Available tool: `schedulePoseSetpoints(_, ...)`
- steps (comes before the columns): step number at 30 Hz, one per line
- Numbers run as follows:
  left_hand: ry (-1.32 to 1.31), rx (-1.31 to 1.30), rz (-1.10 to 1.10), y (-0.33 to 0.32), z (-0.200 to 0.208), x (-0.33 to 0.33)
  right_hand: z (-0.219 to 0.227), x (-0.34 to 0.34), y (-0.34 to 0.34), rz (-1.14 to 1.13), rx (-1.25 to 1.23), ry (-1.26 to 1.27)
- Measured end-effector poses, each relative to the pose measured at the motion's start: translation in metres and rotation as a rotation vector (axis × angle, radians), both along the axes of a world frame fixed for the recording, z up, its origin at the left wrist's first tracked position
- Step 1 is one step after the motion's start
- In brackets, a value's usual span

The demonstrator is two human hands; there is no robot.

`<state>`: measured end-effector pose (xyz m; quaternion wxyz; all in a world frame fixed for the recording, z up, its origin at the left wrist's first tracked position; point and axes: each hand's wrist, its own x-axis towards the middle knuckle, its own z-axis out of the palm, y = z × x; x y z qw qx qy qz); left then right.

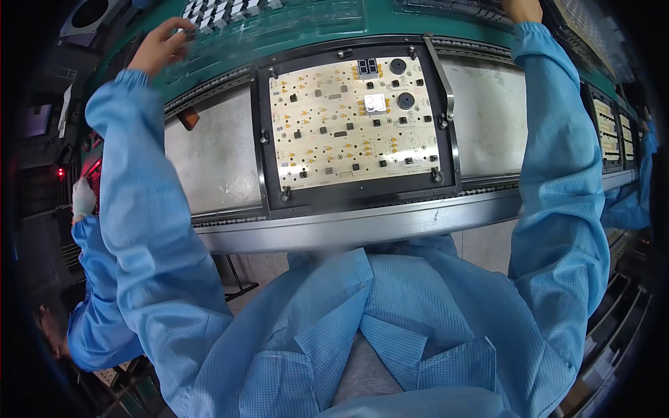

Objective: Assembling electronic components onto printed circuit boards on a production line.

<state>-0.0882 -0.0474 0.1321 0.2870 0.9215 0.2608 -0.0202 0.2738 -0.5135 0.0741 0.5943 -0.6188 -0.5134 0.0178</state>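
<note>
My left hand (162,46) reaches to the far left, its fingers bent but apart, with nothing visible in them. It is beside a clear plastic tray (279,26) that bears several white block-shaped parts (221,12). My right hand (523,10) is at the top right, near another tray (585,28); its fingers are cut off by the picture's edge. Between my arms lies a cream circuit board (317,143) in a black carrier frame (362,196). On the board sit a black two-digit display (367,67), a white square part (375,104), two round black parts (405,101) and several small black parts.
The carrier rests on a conveyor with a metal front rail (362,224) and chain edges. A metal bar (440,76) stands along the carrier's right side. More boards (606,129) lie farther right. At the left is another person's gloved hand (83,198) and blue sleeve.
</note>
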Motion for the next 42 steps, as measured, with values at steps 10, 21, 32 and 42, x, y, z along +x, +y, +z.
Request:
schedulePoseSetpoints(10, -0.328, -0.422, -0.397, -0.28, -0.058, -0.044, 0.015, -0.139, 0.02, -0.261, -0.207, 0.241)
schedulePoseSetpoints(21, -0.476, 0.056, -0.454, -0.276, -0.09, -0.048, -0.007, -0.206, -0.015, -0.173, -0.433, 0.143)
schedulePoseSetpoints(32, -0.483, 0.192, -0.557, -0.307, -0.077, -0.022, -0.015, -0.206, -0.047, -0.132, -0.425, 0.141)
schedulePoseSetpoints(42, -0.225, 0.27, -0.77, -0.332, -0.057, 0.035, -0.011, -0.224, -0.061, -0.056, -0.552, 0.304)
